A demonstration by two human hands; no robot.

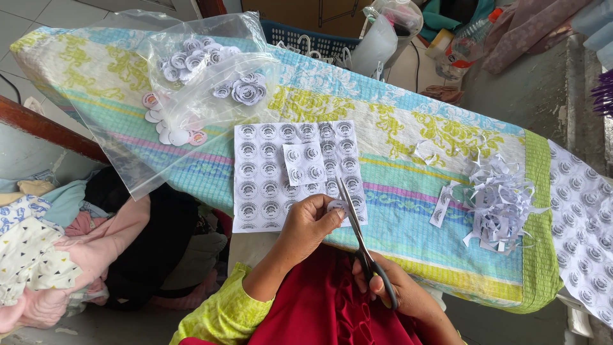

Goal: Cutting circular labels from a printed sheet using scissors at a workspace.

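Left hand (311,225) pinches a paper circle (336,206); right hand (389,287) grips scissors (361,245).

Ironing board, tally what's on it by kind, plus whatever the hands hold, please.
Scissors, in the right hand: 1
Cut paper circle, in the left hand: 1
Clear plastic bag of cut circles: 1
Printed sheets flat on the board: large, small: 2
Pile of paper scraps: 1
Total: 6

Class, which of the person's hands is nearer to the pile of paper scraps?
Right. The right hand, holding scissors, is below and left of the scraps; the left hand is further left, holding a small paper circle.
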